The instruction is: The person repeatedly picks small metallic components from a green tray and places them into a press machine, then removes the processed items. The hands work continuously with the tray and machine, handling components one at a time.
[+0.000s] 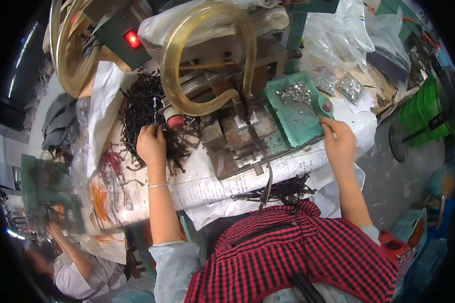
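My left hand (151, 145) is at the near edge of a tangled heap of short black cables (140, 103), its fingers curled in; whatever they hold is hidden. At the right edge of a green metal tray (299, 130), my right hand (339, 141) has thumb and forefinger pressed together; anything between them is too small to make out. Small shiny metal pieces (294, 94) lie in the tray. Between my hands stands a bench press (232, 129). One black cable (262, 151) runs from its metal block toward me, touched by neither hand.
A red button (176, 122) sits beside my left hand. A thick yellowish hose (171, 60) loops over the press. More black cables (283, 190) lie at the table's front edge. Bags of metal pieces (350, 88) rest behind the tray. At lower left, another person (83, 267) works at a green machine (50, 189).
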### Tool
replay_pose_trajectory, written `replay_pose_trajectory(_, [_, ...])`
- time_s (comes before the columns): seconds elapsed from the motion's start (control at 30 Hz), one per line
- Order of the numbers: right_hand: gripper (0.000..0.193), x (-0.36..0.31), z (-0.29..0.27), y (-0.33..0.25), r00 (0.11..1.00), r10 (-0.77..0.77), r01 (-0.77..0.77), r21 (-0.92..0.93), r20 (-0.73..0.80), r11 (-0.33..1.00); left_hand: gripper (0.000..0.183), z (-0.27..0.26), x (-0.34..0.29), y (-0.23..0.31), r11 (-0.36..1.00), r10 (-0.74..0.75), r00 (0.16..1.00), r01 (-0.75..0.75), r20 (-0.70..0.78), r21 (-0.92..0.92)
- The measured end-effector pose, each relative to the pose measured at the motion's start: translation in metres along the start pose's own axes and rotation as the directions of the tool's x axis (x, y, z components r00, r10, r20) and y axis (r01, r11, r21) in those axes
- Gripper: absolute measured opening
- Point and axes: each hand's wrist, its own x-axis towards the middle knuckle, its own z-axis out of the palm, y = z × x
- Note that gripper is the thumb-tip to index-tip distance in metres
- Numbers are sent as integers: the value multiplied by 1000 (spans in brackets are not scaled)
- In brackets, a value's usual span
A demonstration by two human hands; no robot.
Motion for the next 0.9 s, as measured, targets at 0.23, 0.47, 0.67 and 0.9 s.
replay_pose_trajectory(0.23, [17, 20, 23, -13, 928, 203, -339, 475, 313, 812, 16, -2, -4, 17, 978, 3, 973, -50, -230, -200])
replay_pose_trajectory(0.47, [26, 50, 38, -34, 746, -128, -631, 633, 654, -448, 16, -42, -22, 57, 325, -361, 931, 171, 45, -930])
replay_pose_trajectory(0.67, [18, 47, 34, -134, 929, -292, 370, 520, -228, 770, 18, -150, -23, 139, 103, -98, 962, -243, -253, -964])
replay_pose_trajectory(0.9, [48, 33, 49, -156, 939, -244, 338, 526, -242, 781, 19, -150, -20, 153, 253, -112, 935, -300, -336, -920])
